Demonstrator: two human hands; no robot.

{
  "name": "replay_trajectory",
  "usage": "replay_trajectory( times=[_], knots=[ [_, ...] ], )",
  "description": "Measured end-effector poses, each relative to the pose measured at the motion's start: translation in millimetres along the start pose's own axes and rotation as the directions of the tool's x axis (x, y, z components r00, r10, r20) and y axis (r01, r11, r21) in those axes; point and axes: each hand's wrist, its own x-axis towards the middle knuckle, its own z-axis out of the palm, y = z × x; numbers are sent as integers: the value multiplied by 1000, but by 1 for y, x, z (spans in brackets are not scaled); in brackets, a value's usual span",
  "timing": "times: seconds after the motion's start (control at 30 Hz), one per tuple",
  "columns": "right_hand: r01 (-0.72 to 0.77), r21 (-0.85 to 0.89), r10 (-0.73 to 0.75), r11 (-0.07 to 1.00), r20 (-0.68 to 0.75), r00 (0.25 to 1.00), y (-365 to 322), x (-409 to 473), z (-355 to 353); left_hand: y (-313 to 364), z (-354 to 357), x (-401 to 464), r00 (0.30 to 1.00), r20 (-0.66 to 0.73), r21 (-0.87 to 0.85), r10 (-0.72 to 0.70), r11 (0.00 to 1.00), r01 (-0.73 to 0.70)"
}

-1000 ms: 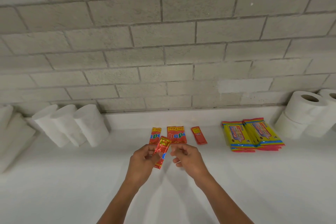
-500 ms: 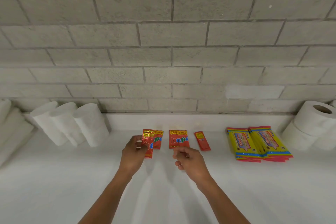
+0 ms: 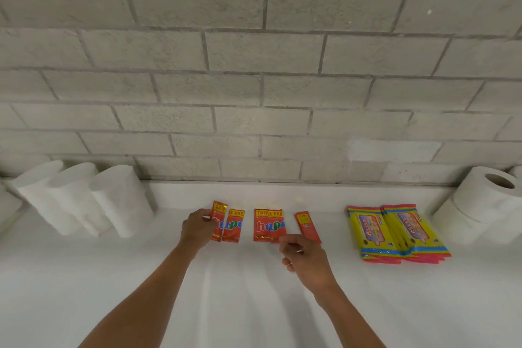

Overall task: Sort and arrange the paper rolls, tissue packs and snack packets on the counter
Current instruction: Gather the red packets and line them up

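Left hand (image 3: 197,227) pinches a red snack packet (image 3: 219,220) on the table (image 3: 254,291); right hand (image 3: 303,256) hovers loosely curled, holding nothing.

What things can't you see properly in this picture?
- Head view: the left hand covers the near edge of the red packet it holds, so the full print is hidden.
- The small red sachet: its label is too small to read.
- The paper rolls at far right and the wrapped rolls at far left are cut off by the picture's edges, so their count is unclear.
- The right hand: whether it touches anything is unclear.
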Motion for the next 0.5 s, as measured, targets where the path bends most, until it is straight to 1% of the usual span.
replay_trajectory(
  times=[0.2,0.4,0.5],
  knots=[
    [-6,-43,3,999,-49,999,5,11,-16,2,13,14,1000,-10,107,6,994,-5],
    [5,-187,-23,982,-91,996,11,27,-26,-1,22,11,998,-51,249,46,968,-32],
    [0,-289,-45,957,-149,988,16,36,-30,-2,24,9,994,-90,287,57,958,-29]
  ],
)
